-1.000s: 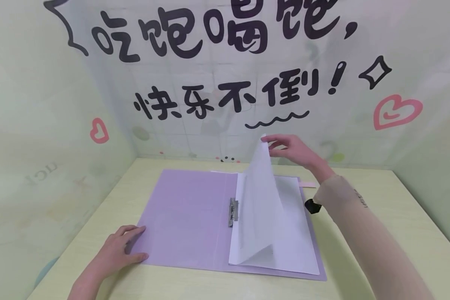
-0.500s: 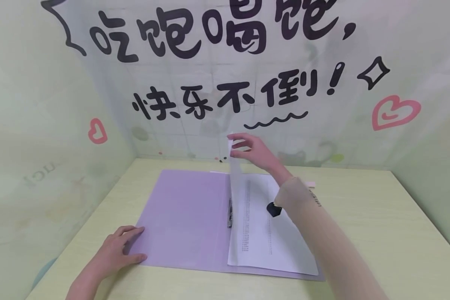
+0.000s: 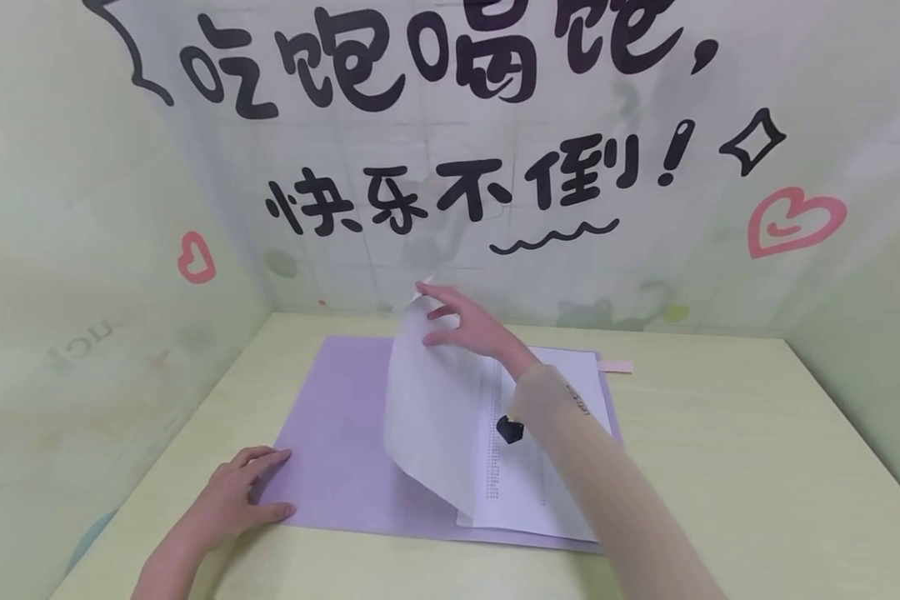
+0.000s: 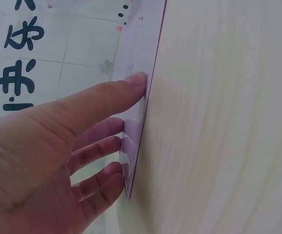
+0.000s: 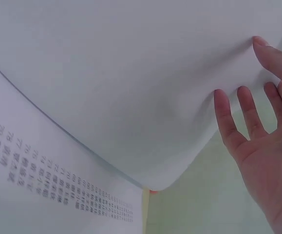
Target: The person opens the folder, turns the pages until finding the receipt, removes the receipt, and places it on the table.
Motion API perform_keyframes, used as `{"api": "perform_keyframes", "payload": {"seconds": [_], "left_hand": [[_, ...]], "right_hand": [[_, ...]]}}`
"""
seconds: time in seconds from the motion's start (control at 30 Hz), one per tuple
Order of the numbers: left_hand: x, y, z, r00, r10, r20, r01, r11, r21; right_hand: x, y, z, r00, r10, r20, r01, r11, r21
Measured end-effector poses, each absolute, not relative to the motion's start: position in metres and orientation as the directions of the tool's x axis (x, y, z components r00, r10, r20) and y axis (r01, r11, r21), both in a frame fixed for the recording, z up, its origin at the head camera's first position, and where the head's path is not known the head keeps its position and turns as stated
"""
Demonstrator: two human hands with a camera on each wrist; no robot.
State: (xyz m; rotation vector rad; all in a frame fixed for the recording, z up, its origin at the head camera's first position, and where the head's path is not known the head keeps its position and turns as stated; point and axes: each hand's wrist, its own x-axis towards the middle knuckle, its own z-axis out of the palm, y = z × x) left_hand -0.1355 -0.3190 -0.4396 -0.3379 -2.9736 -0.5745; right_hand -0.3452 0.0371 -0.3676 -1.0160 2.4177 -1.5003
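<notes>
Head view: at centre frame, a white sheet (image 3: pixel 431 408) had swung leftward over the purple folder (image 3: pixel 330 442), seemingly half turned (baring printed text (image 3: pixel 492 467)); the right hand (image 3: pixel 471 327), fingers spread, pressed it; the left hand (image 3: pixel 232 496), also spread, touched the folder's edge, lower left.

We log: head cam above bench (image 3: pixel 742 442), fwd/down; wrist cams close on L hand (image 4: pixel 48 146), R hand (image 5: pixel 272 153); head & R-wrist share sheet (image 3: pixel 435 408).

The pale, wood-grained counter (image 3: pixel 765 450) carries a purple folder (image 3: pixel 337 433), spread open across its middle; a pink strip (image 3: pixel 617 366) juts right from the folder's far right part.
</notes>
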Motion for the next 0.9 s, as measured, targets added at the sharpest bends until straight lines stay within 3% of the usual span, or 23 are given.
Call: {"api": "perform_keyframes", "payload": {"seconds": [0.47, 0.9], "left_hand": [[-0.135, -0.323, -0.442, -0.966, 0.206, 0.155, 0.250, 0.900, 0.357], [-0.137, -0.320, -0.440, -0.976, 0.193, 0.101, 0.217, 0.900, 0.377]], "right_hand": [[-0.341, -0.007, -0.403, -0.769, -0.621, 0.155, -0.487, 0.410, -0.771], [-0.331, -0.025, -0.426, -0.768, -0.640, -0.004, -0.504, 0.609, -0.612]]}}
